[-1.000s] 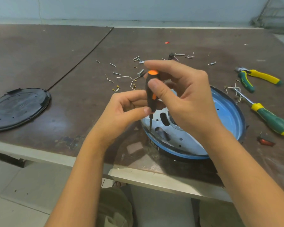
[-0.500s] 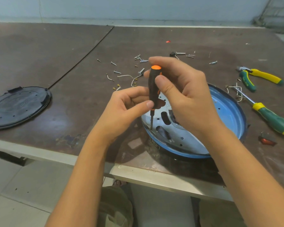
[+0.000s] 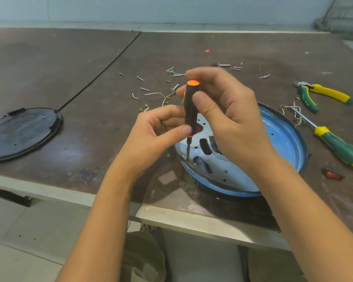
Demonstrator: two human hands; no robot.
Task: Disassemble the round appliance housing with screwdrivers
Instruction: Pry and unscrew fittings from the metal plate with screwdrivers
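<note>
- Likely unscrewing step: left hand (image 3: pixel 157 135) and right hand (image 3: pixel 228 119) are pinching black orange-capped screwdriver (image 3: pixel 190 110), tip on round blue metal housing (image 3: pixel 281 139), frame centre.
- Next probably needing pressed, steady twisting.

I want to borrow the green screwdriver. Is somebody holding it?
No, the green-and-yellow screwdriver lies on the table right of the blue round housing; the left hand and right hand grip the black-and-orange screwdriver.

housing (image 3: pixel 283 139): glossy blue painted metal, smooth | screwdriver (image 3: pixel 190 110): matt black plastic, orange cap, steel shaft | table (image 3: pixel 90 58): matt brown board, scuffed, stained | lid (image 3: pixel 22 131): shiny black plastic | screws (image 3: pixel 145 89): bright metal
</note>
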